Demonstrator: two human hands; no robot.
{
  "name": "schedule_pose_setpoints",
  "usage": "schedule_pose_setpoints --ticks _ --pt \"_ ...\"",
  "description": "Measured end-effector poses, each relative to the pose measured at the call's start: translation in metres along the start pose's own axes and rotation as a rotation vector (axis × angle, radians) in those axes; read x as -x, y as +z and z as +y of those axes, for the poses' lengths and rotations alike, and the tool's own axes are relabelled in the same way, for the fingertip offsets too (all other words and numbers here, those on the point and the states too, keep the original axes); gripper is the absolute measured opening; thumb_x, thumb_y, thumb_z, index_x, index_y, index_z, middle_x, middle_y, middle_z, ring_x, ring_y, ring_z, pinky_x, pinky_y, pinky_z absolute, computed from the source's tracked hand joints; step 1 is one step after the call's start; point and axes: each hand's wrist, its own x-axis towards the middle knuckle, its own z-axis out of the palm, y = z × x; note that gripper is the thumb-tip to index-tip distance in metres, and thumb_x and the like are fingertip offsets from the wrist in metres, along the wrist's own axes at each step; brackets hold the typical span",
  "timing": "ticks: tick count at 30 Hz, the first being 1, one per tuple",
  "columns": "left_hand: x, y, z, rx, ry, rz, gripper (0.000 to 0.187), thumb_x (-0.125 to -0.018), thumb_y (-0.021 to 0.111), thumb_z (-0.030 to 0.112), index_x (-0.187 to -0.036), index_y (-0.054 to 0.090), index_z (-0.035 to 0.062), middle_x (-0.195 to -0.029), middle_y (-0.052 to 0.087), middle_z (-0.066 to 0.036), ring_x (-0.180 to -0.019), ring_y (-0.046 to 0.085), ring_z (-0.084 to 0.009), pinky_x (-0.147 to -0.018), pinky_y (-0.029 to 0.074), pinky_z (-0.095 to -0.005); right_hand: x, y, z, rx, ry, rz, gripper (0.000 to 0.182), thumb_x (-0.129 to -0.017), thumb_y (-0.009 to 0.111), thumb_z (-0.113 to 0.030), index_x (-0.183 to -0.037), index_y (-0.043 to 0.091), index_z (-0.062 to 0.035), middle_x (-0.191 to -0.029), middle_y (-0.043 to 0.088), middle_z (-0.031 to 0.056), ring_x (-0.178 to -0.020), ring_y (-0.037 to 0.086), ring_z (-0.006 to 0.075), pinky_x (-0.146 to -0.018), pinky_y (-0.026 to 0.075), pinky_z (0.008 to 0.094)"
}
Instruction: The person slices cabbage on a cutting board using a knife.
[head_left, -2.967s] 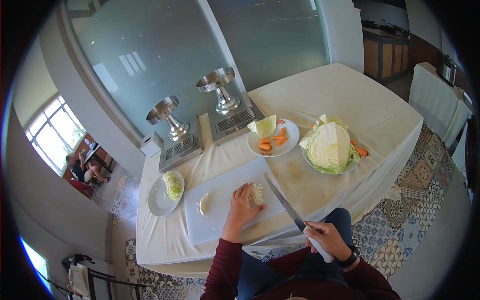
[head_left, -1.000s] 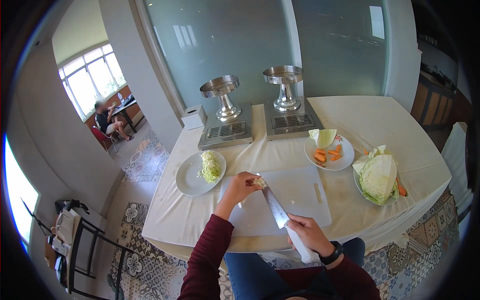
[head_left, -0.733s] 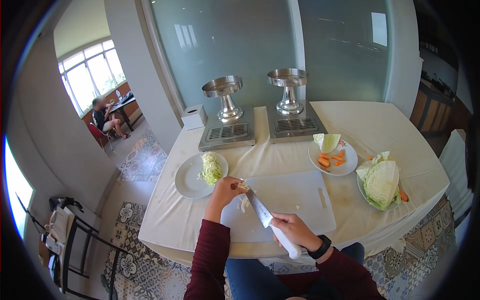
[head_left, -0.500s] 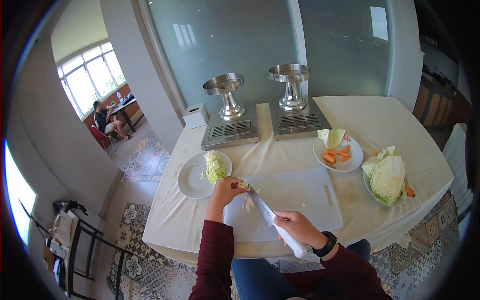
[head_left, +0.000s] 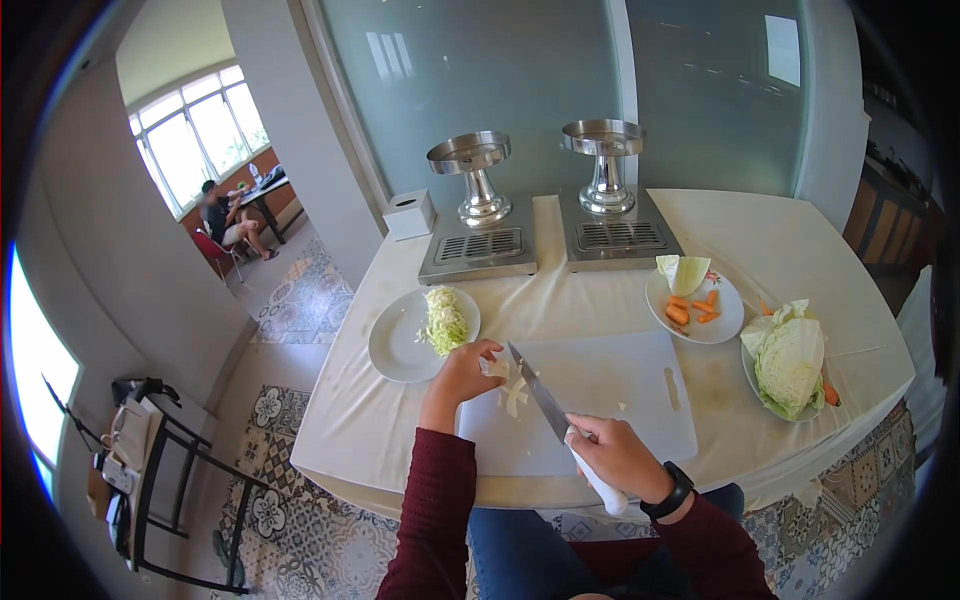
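My right hand [head_left: 612,455] is wrapped round the white handle of a kitchen knife [head_left: 543,395]. The blade points up and left over a white cutting board [head_left: 640,400], its tip close to my left hand [head_left: 465,375]. The fingers of my left hand curl round some pale cabbage pieces [head_left: 494,368] at the board's left edge. Loose cabbage strips [head_left: 515,396] lie on the board between that hand and the blade. Just beyond the left hand, a white plate [head_left: 392,345] bears a heap of shredded cabbage [head_left: 443,322].
Right of the board are a plate [head_left: 730,318] with carrot pieces [head_left: 680,310] and a cabbage leaf [head_left: 683,272], and a bowl holding a cabbage [head_left: 788,360]. Behind stand two metal dispenser stands [head_left: 484,205] and a tissue box [head_left: 409,215]. A person [head_left: 228,220] sits far left.
The knife blade has drawn away from my left hand, leaving a gap between them. More cabbage strips now show on the board beside the left fingers. The whole view has shifted slightly.
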Motion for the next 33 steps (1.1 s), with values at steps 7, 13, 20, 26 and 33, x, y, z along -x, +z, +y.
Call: schedule_pose_setpoints --ticks 7,13,20,26,33 --pt "-0.004 0.001 -0.001 0.033 0.055 0.156 0.024 -0.073 0.081 0.008 -0.095 0.074 0.0038 -0.087 0.070 -0.009 -0.072 0.062 -0.0216 -0.068 0.053 -0.0339 0.000 0.008 0.014 0.004 -0.061 0.101 0.042 -0.098 0.055 -0.018 -0.132 0.056 0.0074 -0.067 0.065 0.0153 -0.058 0.066 0.0217 -0.057 0.052 0.0350" --pt "-0.006 0.003 0.005 0.028 0.133 0.285 0.010 -0.078 0.076 0.005 -0.087 0.073 0.0017 -0.078 0.069 -0.007 -0.066 0.058 -0.0174 -0.064 0.050 -0.0304 0.014 -0.001 0.021 -0.367 0.067 0.074 0.049 -0.100 0.058 -0.017 -0.144 0.047 0.0023 -0.074 0.065 0.0086 -0.057 0.062 0.0136 -0.052 0.052 0.0289" --pt "0.002 0.008 0.042 0.044 0.282 0.379 0.007 -0.080 0.076 0.006 -0.083 0.071 0.0028 -0.076 0.067 -0.009 -0.065 0.059 -0.0211 -0.063 0.050 -0.0322 0.097 -0.040 0.056 -0.620 0.150 0.151 0.051 -0.101 0.057 -0.016 -0.148 0.043 -0.0025 -0.076 0.063 0.0074 -0.061 0.061 0.0124 -0.052 0.053 0.0279" --pt "0.034 0.067 0.104 0.091 0.447 0.095 0.017 -0.080 0.077 0.008 -0.094 0.071 0.0023 -0.089 0.069 -0.012 -0.082 0.064 -0.0294 -0.074 0.053 -0.0381 0.164 -0.052 0.077 -0.592 0.288 0.222 0.049 -0.102 0.054 -0.015 -0.148 0.044 -0.0034 -0.074 0.063 0.0079 -0.060 0.062 0.0134 -0.052 0.053 0.0277" --pt "0.035 0.111 0.119 0.000 0.561 -0.037 0.026 -0.079 0.076 0.007 -0.104 0.072 0.0013 -0.096 0.069 -0.015 -0.092 0.065 -0.0321 -0.081 0.054 -0.0388 0.170 -0.050 0.085 -0.658 0.277 0.183 0.048 -0.101 0.053 -0.012 -0.147 0.045 -0.0016 -0.076 0.063 0.0095 -0.061 0.062 0.0140 -0.051 0.053 0.0264"
